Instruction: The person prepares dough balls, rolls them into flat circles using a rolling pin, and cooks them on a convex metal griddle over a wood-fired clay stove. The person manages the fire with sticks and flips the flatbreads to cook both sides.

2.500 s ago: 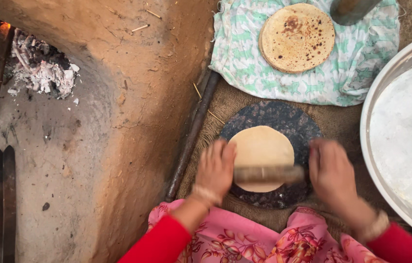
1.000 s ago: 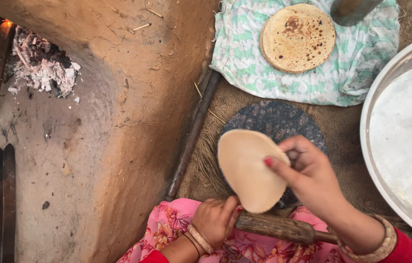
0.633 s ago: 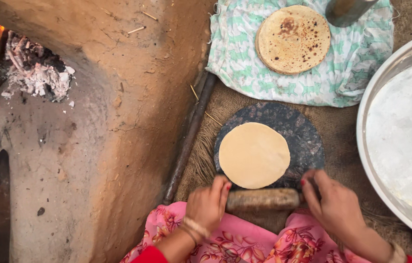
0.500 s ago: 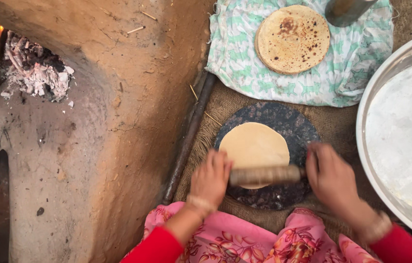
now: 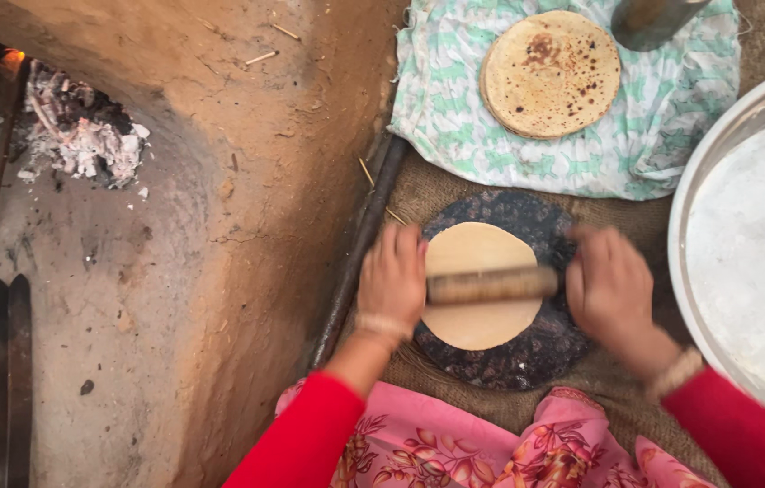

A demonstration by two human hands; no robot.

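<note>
Overhead, head view only: a person sits at a clay hearth, both hands on a rolling pin.
Left hand [image 5: 392, 282]: palm down, fingers flat over the left end of the rolling pin [image 5: 491, 285], pressing, not curled round it.
Right hand [image 5: 611, 287]: blurred, palm down on the pin's right end; fingers look spread flat, though the blur hides the exact hold.
Rolling pin: wooden, lying level across the middle of the dough disc [image 5: 480, 286].
Dough disc: pale, thin, round, centred on the dark round board [image 5: 527, 352].
Board: rests on burlap [image 5: 423, 185], just before the person's pink floral lap.
Cooked flatbread [image 5: 550, 74]: browned, on a green-and-white cloth [image 5: 455, 99] beyond the board.
Metal basin [image 5: 744, 244]: at right, holding white flour.
Hearth [image 5: 220, 163]: ash [image 5: 84, 145] and an ember glow at far left.
</note>
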